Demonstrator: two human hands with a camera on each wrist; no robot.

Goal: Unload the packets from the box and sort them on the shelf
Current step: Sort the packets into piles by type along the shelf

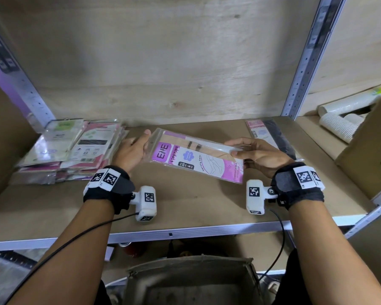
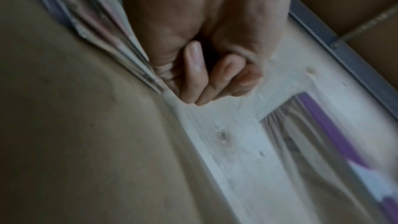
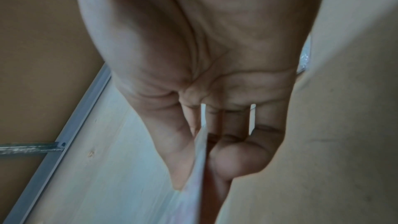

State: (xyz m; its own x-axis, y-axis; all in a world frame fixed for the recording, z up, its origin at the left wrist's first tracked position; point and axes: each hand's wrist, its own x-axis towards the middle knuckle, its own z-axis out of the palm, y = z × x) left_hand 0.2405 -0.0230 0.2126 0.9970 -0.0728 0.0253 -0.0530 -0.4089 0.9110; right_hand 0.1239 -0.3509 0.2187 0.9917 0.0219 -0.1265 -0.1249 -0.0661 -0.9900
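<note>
Mid-sort right now: left hand [image 1: 132,150] gripping one short end of a clear plastic stocking packet with a pink-and-white card insert [image 1: 198,158], right hand [image 1: 259,156] pinching the other end, packet held just above the brown wooden shelf [image 1: 185,201]. Open brown cardboard box [image 1: 191,280] sitting below the shelf edge. Next up, probably: picking a matching pile, either the messy stack of pink and green packets [image 1: 73,150] at left or the dark packet [image 1: 271,135] at right, then laying it flat.

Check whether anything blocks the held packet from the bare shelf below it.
Nothing visible does. Left hand and right hand hold the packet over bare shelf. The stack lies left, the dark packet back right, both clear of it.
</note>
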